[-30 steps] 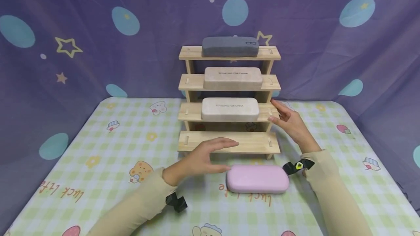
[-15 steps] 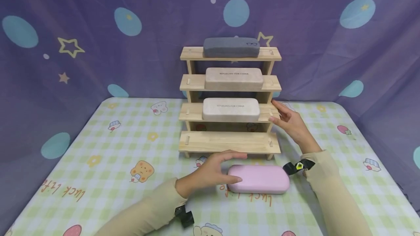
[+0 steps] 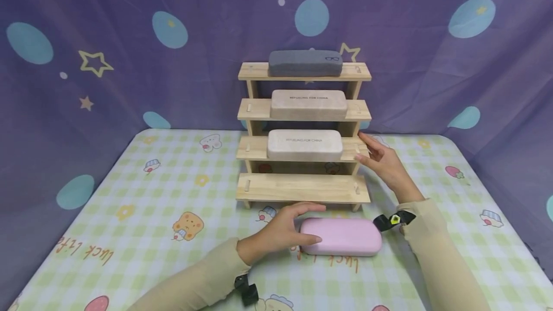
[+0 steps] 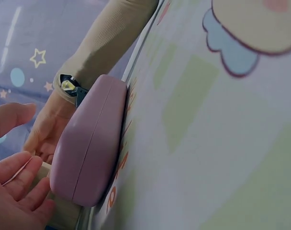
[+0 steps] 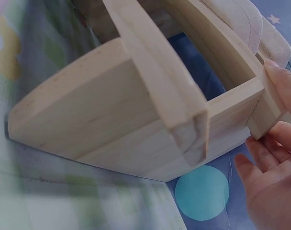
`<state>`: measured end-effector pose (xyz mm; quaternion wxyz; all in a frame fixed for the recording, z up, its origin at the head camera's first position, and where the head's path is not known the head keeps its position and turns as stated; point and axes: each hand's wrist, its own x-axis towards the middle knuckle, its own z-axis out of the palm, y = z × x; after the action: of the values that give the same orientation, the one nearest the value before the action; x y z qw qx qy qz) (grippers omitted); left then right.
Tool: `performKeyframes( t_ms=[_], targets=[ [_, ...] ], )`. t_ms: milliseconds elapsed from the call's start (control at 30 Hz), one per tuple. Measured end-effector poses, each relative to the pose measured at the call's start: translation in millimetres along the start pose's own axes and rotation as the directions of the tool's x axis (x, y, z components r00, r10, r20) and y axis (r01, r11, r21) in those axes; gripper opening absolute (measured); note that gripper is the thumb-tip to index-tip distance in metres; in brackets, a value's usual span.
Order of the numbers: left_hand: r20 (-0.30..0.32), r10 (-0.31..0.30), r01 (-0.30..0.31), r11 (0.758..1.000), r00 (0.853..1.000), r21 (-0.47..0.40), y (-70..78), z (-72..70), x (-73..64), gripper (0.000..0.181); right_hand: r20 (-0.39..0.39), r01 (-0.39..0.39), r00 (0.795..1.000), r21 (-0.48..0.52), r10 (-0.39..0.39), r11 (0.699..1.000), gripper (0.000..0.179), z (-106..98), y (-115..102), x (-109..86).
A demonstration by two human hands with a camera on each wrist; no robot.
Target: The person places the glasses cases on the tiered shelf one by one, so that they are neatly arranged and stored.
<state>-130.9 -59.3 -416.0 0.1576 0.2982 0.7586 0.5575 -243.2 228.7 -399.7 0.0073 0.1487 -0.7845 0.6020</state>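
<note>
A pink glasses case (image 3: 345,239) lies flat on the table in front of a four-step wooden display rack (image 3: 302,187). My left hand (image 3: 280,230) hovers at the case's left end, thumb and fingers spread, the thumb overlapping the case in the head view. From the left wrist, the hand (image 4: 14,191) appears beside the closed case (image 4: 90,143), with a gap between them. My right hand (image 3: 389,168) grips the right end of the rack's second-lowest board. The right wrist view has its thumb over the board and its fingers beneath.
Three more glasses cases stand on the rack: a white one (image 3: 304,144) on the second-lowest board, a beige one (image 3: 308,104) above, and a grey-blue one (image 3: 305,63) on top. A purple patterned curtain (image 3: 207,80) hangs behind the checked tablecloth (image 3: 173,200).
My left hand has come rightward and down from in front of the lowest board to the pink case's left end. My right hand has stayed on the rack.
</note>
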Motion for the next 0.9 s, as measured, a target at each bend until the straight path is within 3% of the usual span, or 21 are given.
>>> performKeyframes(
  t_ms=[400, 600, 900],
  targets=[
    [-0.021, -0.145, 0.142, 0.984, 0.989, -0.106, -8.6, 7.9, -2.9, 0.067, 0.007, 0.002, 1.0, 0.001, -0.002, 1.0, 0.069, -0.1, -0.4, 0.1],
    [0.002, -0.166, 0.164, 0.969, 0.986, -0.184, -14.4, 12.4, -3.2, 0.074, -0.001, 0.0, 1.0, 0.011, 0.0, 1.0, 0.067, 1.1, -2.3, -0.9],
    [0.028, -0.192, 0.193, 0.964, 0.981, -0.185, -19.6, 14.8, -5.7, 0.082, 0.0, 0.015, 1.0, 0.017, -0.015, 1.0, 0.066, 2.1, -3.8, -1.6]
  ],
)
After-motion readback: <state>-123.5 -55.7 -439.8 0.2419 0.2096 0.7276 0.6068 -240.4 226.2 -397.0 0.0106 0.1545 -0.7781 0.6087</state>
